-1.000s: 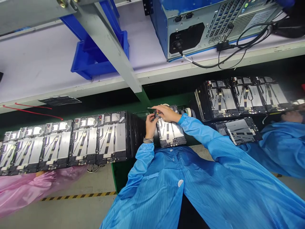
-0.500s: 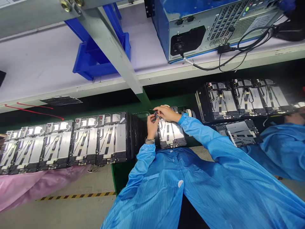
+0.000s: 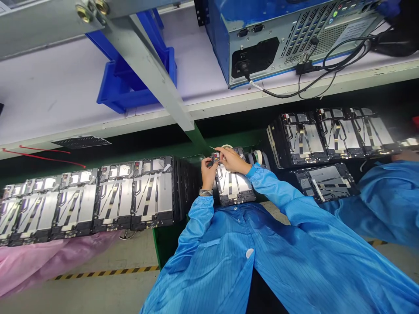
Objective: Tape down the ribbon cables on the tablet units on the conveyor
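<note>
An opened tablet (image 3: 233,183) with its silver batteries and flex cables bared lies in front of my body. My left hand (image 3: 208,174) is at its upper left corner, thumb and bent fingers closed on the edge. Over the top end of the tablet, my right hand (image 3: 233,160) is closed round a thin pointed tool (image 3: 212,148), whose light tip sticks out to the left; its exact kind is too small to make out. A small board area with a red spot shows between my two hands. Behind the right wrist stands a roll of tape (image 3: 258,157).
Rows of opened tablets (image 3: 152,192) stand stacked on the left, more tablets (image 3: 303,137) on the right. One tablet (image 3: 327,181) lies sideways by a co-worker's blue sleeve (image 3: 389,196). A pink sleeve (image 3: 59,257) is at left. Above are a shelf edge (image 3: 131,122), blue bin (image 3: 131,93) and computer (image 3: 255,56).
My right hand has turned and shifted slightly, uncovering the red-spotted corner of the tablet and more of the thin tool. My left hand stays at the corner. The view has shifted slightly.
</note>
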The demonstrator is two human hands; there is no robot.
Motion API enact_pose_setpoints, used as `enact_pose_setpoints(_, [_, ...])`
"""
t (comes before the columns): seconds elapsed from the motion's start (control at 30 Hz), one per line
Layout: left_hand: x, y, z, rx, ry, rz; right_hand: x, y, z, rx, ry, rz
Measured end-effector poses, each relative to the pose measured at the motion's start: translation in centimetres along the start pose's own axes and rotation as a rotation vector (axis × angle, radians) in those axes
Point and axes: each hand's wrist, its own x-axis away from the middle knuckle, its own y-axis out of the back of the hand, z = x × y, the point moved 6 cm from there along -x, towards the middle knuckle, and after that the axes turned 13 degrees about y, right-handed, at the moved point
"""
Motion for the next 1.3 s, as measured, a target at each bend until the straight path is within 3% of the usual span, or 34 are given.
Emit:
enact_pose_setpoints(0.1, [-0.2,-0.1,0.4,0.069,0.006,0.024,1.0,1.3,1.2,-0.231,-0.110,-0.216])
enact_pose_setpoints(0.17, [-0.2,-0.2,0.5,0.111,0.003,0.033,2.3,1.2,2.1,-0.561,-0.254,-0.345])
enact_pose_setpoints(0.3, [0.2,-0.2,0.1,0.151,-0.062,0.033,5.0,-1.8,4.5,-1.247,-0.497,-0.503])
enact_pose_setpoints(0.43, [0.7,-0.2,-0.7,0.071,-0.145,0.041,6.1,-4.8,5.7,-1.581,-0.591,-0.622])
enact_pose_setpoints(0.57, [0.8,-0.2,-1.6,-0.096,-0.232,0.081,6.3,-6.3,5.4,-1.680,-0.660,-0.689])
enact_pose_setpoints(0.8, [1.0,-0.2,-3.3,-0.280,-0.351,0.159,7.1,-5.9,5.2,-1.694,-0.646,-0.764])
enact_pose_setpoints(1.3, [1.0,-0.3,-2.6,-0.155,-0.313,0.156,6.0,-6.8,4.7,-1.787,-0.716,-0.765])
